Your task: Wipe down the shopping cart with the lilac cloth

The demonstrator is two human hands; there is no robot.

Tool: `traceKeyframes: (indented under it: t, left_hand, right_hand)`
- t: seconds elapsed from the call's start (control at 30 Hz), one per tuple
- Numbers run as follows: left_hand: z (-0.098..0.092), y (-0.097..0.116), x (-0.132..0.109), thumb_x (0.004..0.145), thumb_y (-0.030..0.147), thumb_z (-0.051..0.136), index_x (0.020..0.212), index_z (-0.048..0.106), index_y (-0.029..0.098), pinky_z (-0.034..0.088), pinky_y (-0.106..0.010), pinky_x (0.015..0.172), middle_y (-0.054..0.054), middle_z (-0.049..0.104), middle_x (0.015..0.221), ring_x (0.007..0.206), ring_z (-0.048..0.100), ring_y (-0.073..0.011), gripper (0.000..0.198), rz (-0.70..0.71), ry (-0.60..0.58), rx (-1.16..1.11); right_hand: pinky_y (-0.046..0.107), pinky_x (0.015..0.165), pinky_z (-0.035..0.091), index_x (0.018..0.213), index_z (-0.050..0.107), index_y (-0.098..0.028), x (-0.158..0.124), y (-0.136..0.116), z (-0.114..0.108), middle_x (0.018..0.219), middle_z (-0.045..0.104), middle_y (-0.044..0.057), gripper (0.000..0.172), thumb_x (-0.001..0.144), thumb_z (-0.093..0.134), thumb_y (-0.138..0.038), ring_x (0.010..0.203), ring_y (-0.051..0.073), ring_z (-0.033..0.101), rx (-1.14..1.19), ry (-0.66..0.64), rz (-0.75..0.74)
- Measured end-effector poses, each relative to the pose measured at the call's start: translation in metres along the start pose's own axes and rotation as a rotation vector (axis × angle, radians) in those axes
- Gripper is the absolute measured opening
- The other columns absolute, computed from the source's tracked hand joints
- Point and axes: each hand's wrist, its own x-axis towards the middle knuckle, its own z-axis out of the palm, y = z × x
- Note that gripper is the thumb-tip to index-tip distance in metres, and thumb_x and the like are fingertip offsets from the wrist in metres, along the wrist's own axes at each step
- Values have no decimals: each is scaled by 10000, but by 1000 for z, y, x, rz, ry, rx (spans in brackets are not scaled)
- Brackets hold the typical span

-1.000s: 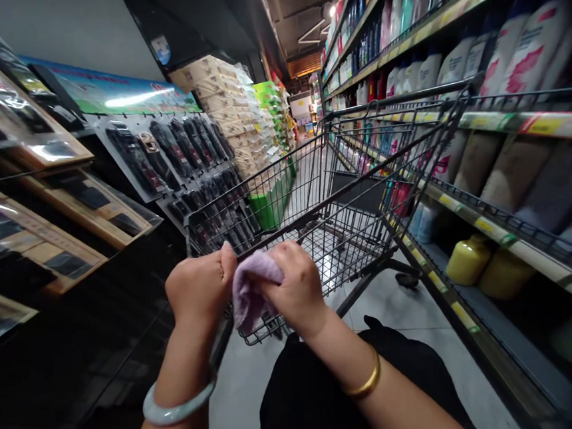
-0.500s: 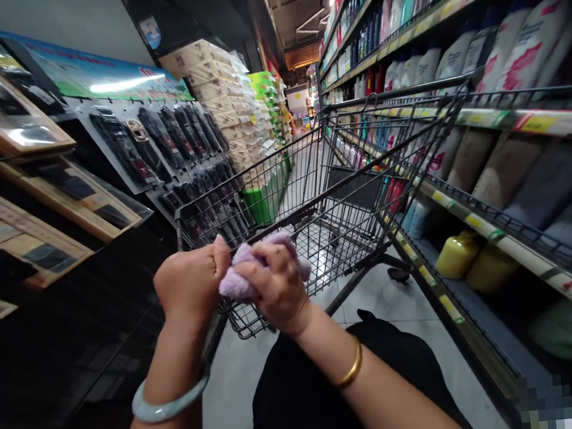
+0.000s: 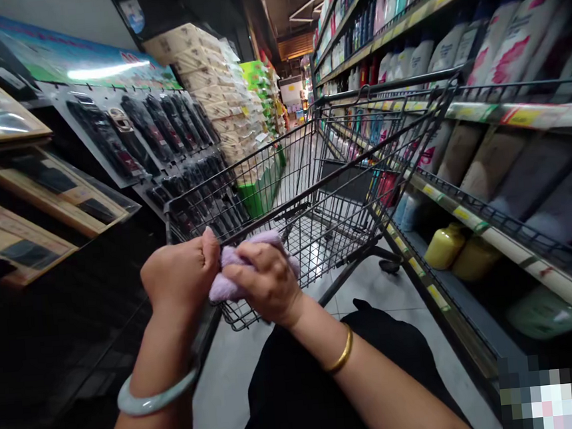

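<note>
A black wire shopping cart point(image 3: 341, 163) stands tilted in the aisle in front of me. My left hand point(image 3: 178, 274) is closed in a fist around the cart's handle bar at its near left end. My right hand point(image 3: 267, 284) is closed on a small lilac cloth point(image 3: 225, 288) bunched against the same bar, touching my left hand. The cart's basket looks bare inside. A pale green bangle sits on my left wrist and a gold one on my right.
Shelves of bottles point(image 3: 497, 56) run along the right, close to the cart's side. On the left are wooden displays point(image 3: 25, 210) and a pegboard of dark packaged items point(image 3: 158, 132). Stacked cartons point(image 3: 214, 80) stand further down. Grey tiled floor point(image 3: 362, 281) shows under the cart.
The right hand has turned the cloth over the handle bar, from hanging below it to bunched on top. Both hands and the cart sit slightly lower left in view.
</note>
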Motion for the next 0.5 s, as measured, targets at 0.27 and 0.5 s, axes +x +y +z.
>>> traceKeyframes:
  t: [0.27, 0.5]
  left_hand:
    - [0, 5, 3, 1017, 506, 134, 746, 751, 184, 186, -338, 557, -126, 708, 726, 702, 613, -240, 746, 19, -4, -20]
    - [7, 0, 3, 1025, 531, 92, 727, 738, 183, 170, -342, 561, -116, 709, 715, 678, 597, -224, 792, 74, 42, -53]
  right_hand:
    - [443, 1001, 527, 1122, 635, -216, -1, 16, -12, 1205, 518, 106, 218, 908, 633, -257, 1148, 251, 544, -32, 130, 284]
    - [330, 836, 523, 947, 706, -275, -39, -37, 29, 1186, 621, 48, 59, 917, 695, -324, 1003, 198, 577, -55, -181, -93]
